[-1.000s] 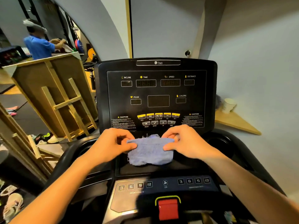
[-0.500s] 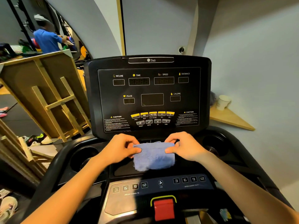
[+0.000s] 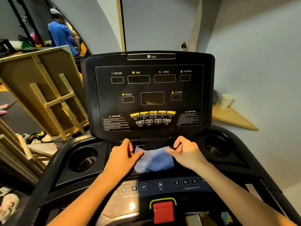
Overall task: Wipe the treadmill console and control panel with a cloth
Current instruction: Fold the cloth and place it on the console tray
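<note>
A black treadmill console (image 3: 149, 95) stands upright in front of me, with dark displays and a row of yellow buttons (image 3: 153, 113). Below it a blue control panel (image 3: 160, 185) carries numbered keys and a fan key. A folded blue cloth (image 3: 154, 159) lies on the black ledge between console and panel. My left hand (image 3: 123, 154) pinches the cloth's upper left corner. My right hand (image 3: 187, 152) pinches its upper right corner. Both hands stretch the top edge between them.
Cup holders sit at left (image 3: 84, 159) and right (image 3: 215, 147) of the ledge. A red safety key (image 3: 163, 211) is near the bottom. A paper cup (image 3: 226, 100) stands on a wooden shelf at right. Wooden frames (image 3: 45, 95) lean at left, a person in blue (image 3: 61, 33) behind.
Both hands and the cloth have dropped from in front of the console's lower edge down onto the ledge. The hands have moved a little further apart.
</note>
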The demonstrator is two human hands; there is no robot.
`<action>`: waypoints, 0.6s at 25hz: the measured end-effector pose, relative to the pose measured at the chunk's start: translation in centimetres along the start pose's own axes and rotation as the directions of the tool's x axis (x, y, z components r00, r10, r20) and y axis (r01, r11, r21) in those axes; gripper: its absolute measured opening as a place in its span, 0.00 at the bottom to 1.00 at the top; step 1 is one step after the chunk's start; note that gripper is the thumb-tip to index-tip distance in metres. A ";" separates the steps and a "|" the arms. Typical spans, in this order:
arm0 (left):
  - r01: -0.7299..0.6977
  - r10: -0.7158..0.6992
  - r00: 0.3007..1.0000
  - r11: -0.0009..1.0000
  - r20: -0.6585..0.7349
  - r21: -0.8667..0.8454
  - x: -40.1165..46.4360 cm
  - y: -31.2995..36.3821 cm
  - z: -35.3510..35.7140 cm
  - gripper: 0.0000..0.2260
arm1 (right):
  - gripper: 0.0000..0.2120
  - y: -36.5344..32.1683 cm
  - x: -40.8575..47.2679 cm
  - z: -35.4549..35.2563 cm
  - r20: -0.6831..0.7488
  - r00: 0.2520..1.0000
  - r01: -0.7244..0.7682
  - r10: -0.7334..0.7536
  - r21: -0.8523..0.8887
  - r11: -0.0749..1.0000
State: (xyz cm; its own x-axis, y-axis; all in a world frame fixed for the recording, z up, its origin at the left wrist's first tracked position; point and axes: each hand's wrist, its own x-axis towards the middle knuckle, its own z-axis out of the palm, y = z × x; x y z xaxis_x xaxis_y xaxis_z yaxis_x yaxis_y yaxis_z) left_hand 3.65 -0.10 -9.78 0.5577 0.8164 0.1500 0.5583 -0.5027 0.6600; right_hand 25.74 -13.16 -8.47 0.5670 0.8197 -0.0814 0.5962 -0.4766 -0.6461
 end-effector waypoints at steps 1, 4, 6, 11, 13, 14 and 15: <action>0.026 -0.027 1.000 0.999 0.002 0.031 -0.5 -0.1 0.0 0.19 | 0.16 0.3 -0.5 -0.1 0.024 1.000 -0.003 0.004 -0.019 1.000; 0.105 -0.108 0.989 0.994 0.103 0.035 -1.5 -0.4 -0.2 0.20 | 0.19 0.2 -1.5 -0.6 0.167 0.986 -0.002 0.006 -0.022 1.000; 0.118 -0.119 0.975 0.993 0.188 0.017 -1.6 -0.4 -0.4 0.19 | 0.19 0.1 -1.5 -0.7 0.224 0.974 0.026 -0.014 -0.054 0.998; 0.150 -0.109 0.944 0.982 0.311 -0.111 -1.0 -0.6 -0.6 0.12 | 0.13 0.1 -1.0 -0.7 0.285 0.959 0.013 0.005 -0.059 0.998; 0.178 -0.104 0.927 0.968 0.361 -0.176 -0.6 -0.7 -0.6 0.10 | 0.11 0.1 -0.8 -0.7 0.311 0.950 -0.017 0.039 -0.074 0.997; 0.175 -0.105 0.917 0.973 0.385 -0.149 -0.5 -0.6 -0.5 0.10 | 0.11 0.1 -0.6 -0.6 0.312 0.948 -0.020 0.054 -0.110 0.994; 0.155 -0.111 0.911 0.984 0.397 -0.082 -0.4 -0.6 -0.5 0.11 | 0.12 0.0 -0.5 -0.4 0.304 0.951 -0.010 0.064 -0.174 0.985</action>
State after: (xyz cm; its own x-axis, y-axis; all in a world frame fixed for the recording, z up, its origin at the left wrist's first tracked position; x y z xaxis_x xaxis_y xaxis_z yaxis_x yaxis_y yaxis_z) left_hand 2.79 -0.03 -9.89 0.6900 0.6868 -0.2284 0.5859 -0.3446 0.7335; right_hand 25.67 -13.69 -8.16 0.4046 0.8453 -0.3489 0.6803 -0.5332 -0.5029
